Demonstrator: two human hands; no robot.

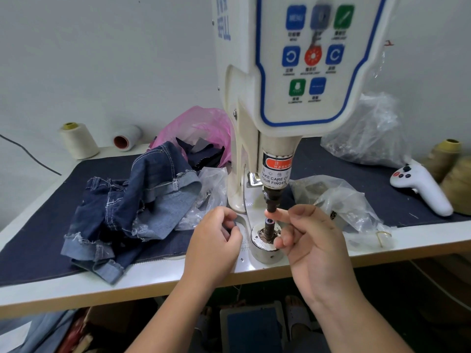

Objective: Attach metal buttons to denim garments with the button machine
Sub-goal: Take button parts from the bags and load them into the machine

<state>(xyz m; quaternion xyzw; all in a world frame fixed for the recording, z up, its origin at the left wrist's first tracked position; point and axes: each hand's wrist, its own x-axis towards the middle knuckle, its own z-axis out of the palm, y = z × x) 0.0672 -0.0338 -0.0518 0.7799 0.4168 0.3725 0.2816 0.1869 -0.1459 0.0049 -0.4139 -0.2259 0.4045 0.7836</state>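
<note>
The button machine (293,80) fills the upper centre of the frame, its punch (271,202) poised over the lower die (269,229) on the counter (153,281). The denim garments (122,215) lie heaped at centre left, not yet under the punch. The right hand (308,240) reaches forefinger and thumb to the punch tip, apparently seating a button part too small to make out; the left hand (216,240) has its grip pinched on a small dark piece. Seat both squarely, then clear fingers before pressing.
</note>
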